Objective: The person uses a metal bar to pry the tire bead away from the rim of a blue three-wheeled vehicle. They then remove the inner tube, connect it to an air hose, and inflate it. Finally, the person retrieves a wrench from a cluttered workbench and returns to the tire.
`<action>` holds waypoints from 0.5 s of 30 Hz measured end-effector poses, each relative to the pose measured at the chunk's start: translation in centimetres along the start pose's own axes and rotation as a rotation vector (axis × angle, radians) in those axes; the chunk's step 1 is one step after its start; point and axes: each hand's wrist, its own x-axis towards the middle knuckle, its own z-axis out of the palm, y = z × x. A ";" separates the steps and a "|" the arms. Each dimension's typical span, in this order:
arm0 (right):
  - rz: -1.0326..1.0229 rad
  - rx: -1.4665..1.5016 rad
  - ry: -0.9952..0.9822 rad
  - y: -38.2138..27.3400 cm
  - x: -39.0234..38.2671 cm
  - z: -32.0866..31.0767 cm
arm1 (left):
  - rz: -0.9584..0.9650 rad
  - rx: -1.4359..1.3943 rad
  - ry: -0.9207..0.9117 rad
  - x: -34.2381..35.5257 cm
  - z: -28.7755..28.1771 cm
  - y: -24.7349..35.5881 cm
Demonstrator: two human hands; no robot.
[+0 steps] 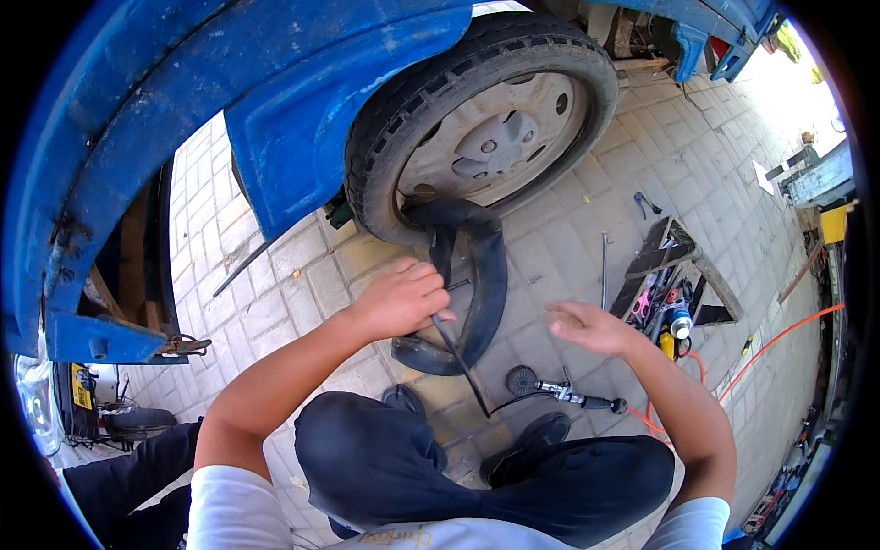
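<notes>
Fingers of the left hand [401,298] wrap a dark bar [468,374], right hand [594,328] looks empty, loosely spread; inner tube [491,284] is slumped against the wheel [500,151], near side, so if the bar slips it could nick that tube

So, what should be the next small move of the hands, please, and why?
Perhaps bring the right hand to steady the black tube: that hand looks open and empty close by, the left hand holds a dark rod, and the tube hangs bent below the wheel.
</notes>
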 end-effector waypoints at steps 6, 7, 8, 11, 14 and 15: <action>-0.098 0.799 0.073 -10.9 8.4 5.5 | -0.325 -0.060 0.082 6.5 0.9 -0.9; -0.131 0.889 0.121 -9.7 10.1 5.6 | -0.404 -0.095 0.122 6.6 1.6 -1.1; -0.160 0.985 0.175 -8.9 11.3 6.0 | -0.383 -0.057 0.246 5.9 2.8 -2.0; -0.203 1.254 0.488 -7.6 13.1 7.4 | -0.732 -0.640 0.215 3.1 5.4 -2.2; -0.290 1.590 0.849 -6.0 14.2 10.9 | -0.892 -0.829 0.126 0.1 6.8 -3.0; -0.318 1.690 0.998 -4.4 14.7 11.6 | -0.890 -0.819 0.097 0.1 7.0 -3.3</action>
